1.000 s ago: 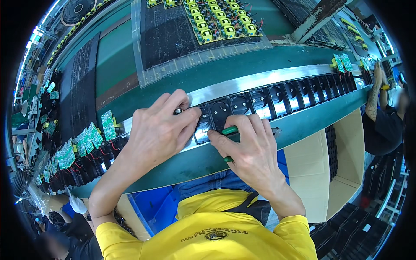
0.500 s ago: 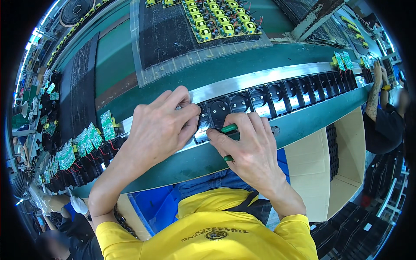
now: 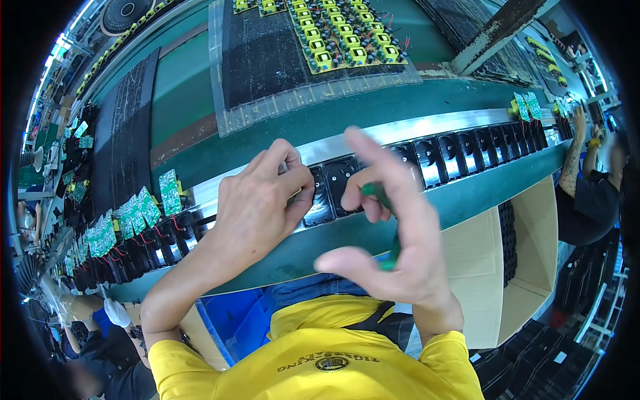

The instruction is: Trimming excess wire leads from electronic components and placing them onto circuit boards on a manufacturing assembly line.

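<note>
A row of black plastic cases (image 3: 430,160) runs along a metal rail (image 3: 320,152) on the green bench. My left hand (image 3: 263,197) bends over one case in the row, thumb and forefinger pinched together; what is between them, if anything, is hidden. My right hand (image 3: 400,220) is blurred and hovers just right of it, thumb and forefinger spread wide. Its other fingers curl around a tool with green handles (image 3: 377,195), whose working end does not show. Beside my left hand, an open black case (image 3: 340,177) lies with its hollow side up.
Green circuit boards (image 3: 139,208) with red wires stand on cases at left; more boards (image 3: 527,105) stand at far right. Yellow-topped circuit assemblies (image 3: 350,37) lie on a mat beyond. A cardboard box (image 3: 527,267) and a blue bin (image 3: 237,320) sit below the bench edge. Co-workers flank both sides.
My right hand has lifted off the case and spread its thumb and forefinger, the green-handled tool still in it. My left hand stays over the row, its fingertips closed.
</note>
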The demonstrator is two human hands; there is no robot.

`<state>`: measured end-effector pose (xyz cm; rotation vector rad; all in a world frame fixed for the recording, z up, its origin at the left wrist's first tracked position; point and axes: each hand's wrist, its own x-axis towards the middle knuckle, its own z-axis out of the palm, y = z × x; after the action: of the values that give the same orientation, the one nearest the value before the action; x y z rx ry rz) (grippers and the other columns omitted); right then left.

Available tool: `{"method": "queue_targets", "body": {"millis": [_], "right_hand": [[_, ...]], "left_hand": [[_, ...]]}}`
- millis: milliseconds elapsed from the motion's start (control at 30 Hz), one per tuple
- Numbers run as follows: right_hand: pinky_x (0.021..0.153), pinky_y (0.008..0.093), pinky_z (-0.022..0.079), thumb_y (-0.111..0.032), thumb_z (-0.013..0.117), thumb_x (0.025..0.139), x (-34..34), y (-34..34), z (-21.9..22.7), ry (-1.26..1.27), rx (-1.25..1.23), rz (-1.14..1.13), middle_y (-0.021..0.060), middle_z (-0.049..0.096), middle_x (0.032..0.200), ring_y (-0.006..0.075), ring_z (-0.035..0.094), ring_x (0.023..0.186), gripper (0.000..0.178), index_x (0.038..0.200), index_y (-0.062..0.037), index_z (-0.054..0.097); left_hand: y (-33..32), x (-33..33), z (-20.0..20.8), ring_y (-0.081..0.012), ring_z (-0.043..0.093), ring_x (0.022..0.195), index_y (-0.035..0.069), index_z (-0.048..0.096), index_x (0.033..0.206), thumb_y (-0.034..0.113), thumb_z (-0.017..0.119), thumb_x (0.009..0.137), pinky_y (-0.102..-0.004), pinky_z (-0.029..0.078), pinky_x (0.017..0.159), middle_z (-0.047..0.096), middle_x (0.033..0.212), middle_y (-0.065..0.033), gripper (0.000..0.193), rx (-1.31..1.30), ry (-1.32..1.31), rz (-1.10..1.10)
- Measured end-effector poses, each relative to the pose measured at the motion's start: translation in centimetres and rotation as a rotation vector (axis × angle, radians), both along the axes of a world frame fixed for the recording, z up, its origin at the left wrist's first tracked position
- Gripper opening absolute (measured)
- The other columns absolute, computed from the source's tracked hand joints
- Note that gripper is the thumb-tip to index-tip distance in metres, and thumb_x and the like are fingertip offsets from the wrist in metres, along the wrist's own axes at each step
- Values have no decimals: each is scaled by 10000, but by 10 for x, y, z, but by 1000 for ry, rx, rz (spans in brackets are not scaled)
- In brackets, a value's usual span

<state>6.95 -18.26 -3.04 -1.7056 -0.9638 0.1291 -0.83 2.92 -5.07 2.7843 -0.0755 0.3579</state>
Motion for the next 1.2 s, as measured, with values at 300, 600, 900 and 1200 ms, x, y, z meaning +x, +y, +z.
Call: {"method": "queue_targets", "body": {"millis": [300, 600, 900, 1200], "right_hand": [[686, 281, 365, -246, 531, 1137, 24, 68, -19, 677, 711, 96, 31, 561, 900, 121, 454, 754, 244, 1202, -46, 655], [679, 262, 341, -217, 476, 1109, 24, 88, -30, 707, 664, 16, -4, 497, 888, 97, 399, 755, 203, 1187, -81, 605], [637, 266, 345, -260, 440, 1166, 24, 101, -29, 707, 545, -12, -14, 519, 832, 84, 386, 714, 244, 1082, -92, 596], [611, 260, 335, -171, 509, 1159, 29, 97, -45, 562, 684, 34, 5, 555, 805, 88, 372, 690, 201, 993, -84, 582]], "left_hand": [[-3, -1, 0, -228, 659, 828, 106, 778, 959, 124, 830, 892, -381, 503, 603, 576, 1094, -58, 86, 33, 41, 53], [-1, -1, -8, -242, 659, 837, 115, 775, 949, 144, 820, 889, -398, 504, 611, 578, 1099, -64, 80, 12, 23, 27], [-1, 0, -8, -268, 684, 877, 129, 798, 962, 155, 813, 889, -413, 540, 652, 611, 1113, -67, 79, -3, -9, 57], [-2, 3, -4, -291, 671, 858, 102, 805, 1006, 138, 811, 894, -414, 519, 685, 613, 1104, -74, 118, -38, 61, 51]]}}
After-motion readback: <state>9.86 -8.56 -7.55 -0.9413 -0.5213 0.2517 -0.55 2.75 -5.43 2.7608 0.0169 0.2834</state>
